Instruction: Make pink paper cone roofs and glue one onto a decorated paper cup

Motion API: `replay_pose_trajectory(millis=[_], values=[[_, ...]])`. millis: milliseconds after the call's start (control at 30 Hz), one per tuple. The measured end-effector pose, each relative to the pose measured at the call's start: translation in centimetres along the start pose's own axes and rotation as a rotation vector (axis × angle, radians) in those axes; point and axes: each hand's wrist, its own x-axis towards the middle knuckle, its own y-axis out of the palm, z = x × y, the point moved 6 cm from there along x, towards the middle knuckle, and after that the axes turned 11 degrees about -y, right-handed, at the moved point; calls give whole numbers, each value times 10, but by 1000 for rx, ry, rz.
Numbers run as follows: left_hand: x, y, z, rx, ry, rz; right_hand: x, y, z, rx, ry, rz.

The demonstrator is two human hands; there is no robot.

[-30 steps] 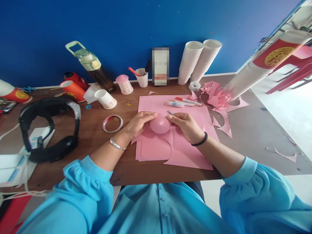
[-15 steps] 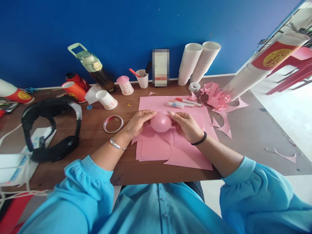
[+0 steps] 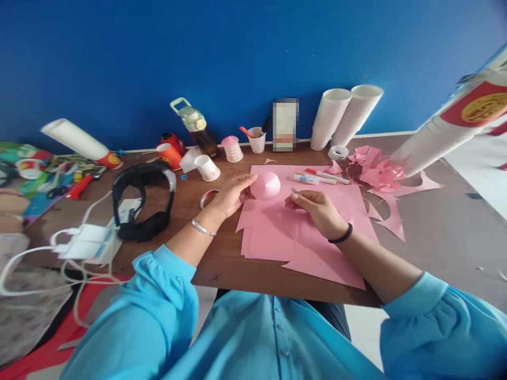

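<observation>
A small pink paper cone [image 3: 266,186] is pinched at its left edge by my left hand [image 3: 236,194]. My right hand [image 3: 312,206] is apart from the cone, to its right, with thumb and fingers pressed together; a small thin dark tip shows at them, too small to name. Pink paper sheets [image 3: 269,232] lie beneath both hands. Pens [image 3: 328,176] and a glue stick [image 3: 304,179] rest on the sheets' far part. A white cup with a pink cone roof [image 3: 232,150] stands behind, left of a cup holding pens [image 3: 257,141].
Stacked white cups [image 3: 330,119] stand by the blue wall, with pink scraps [image 3: 380,171] and a clear tape roll [image 3: 338,152] nearby. Leftward are a bottle [image 3: 200,129], a lying cup [image 3: 207,168], a black headset [image 3: 144,200], white cables and a tape ring [image 3: 206,199].
My right hand has let go of the cone and moved away to its right. My left hand still holds the cone, now more tilted. The view has turned left.
</observation>
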Motion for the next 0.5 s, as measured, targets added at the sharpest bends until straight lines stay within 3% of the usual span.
replay_pose_trajectory(millis=[133, 267, 367, 500], values=[[-23, -48, -17, -26, 34, -235, 0, 3, 1, -118, -28, 64], [-47, -85, -16, 2, 46, -335, -1, 5, 3, -170, -66, 94], [-60, -101, -10, 54, 35, -370, -2, 7, 2, -203, -85, 131], [-60, -106, -11, 161, 48, -398, -2, 10, -1, -233, -94, 175]])
